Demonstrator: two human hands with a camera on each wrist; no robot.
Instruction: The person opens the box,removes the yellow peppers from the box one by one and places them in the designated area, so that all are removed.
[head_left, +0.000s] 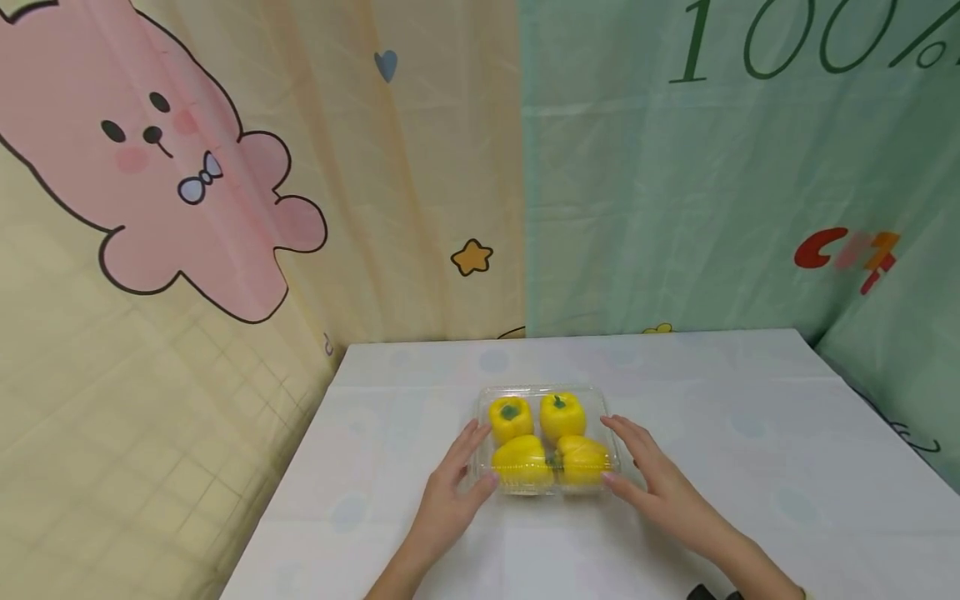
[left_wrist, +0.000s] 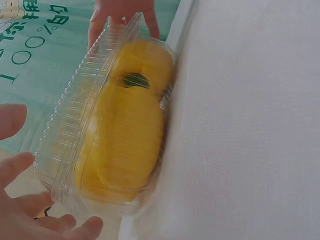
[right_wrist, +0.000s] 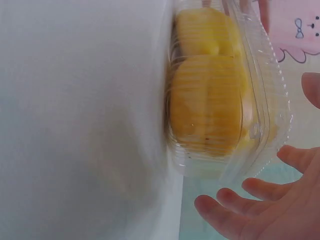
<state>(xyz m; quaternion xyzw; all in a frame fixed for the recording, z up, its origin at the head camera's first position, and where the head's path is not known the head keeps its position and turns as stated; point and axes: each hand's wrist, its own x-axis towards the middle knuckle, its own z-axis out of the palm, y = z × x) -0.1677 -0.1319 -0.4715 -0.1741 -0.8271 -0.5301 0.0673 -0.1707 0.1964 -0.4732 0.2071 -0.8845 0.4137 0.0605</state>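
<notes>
A clear plastic clamshell box (head_left: 547,389) with its lid down sits on the white-covered table. Inside it are yellow bell peppers, two at the back (head_left: 562,417) with green stems upward and two lying in front (head_left: 522,461). My left hand (head_left: 448,492) is at the box's left side, fingers spread and fingertips right at its edge. On the opposite side, my right hand (head_left: 663,492) has its fingers and thumb extended near the right edge. In the right wrist view, the fingers (right_wrist: 265,190) are relaxed beside the lid's rim, holding nothing.
The white tablecloth (head_left: 390,417) spreads around the box on all sides. Behind the table hangs a printed curtain, cream (head_left: 435,167) on the left and green (head_left: 637,192) on the right. A small black object (head_left: 702,592) shows at the bottom edge beside the right forearm.
</notes>
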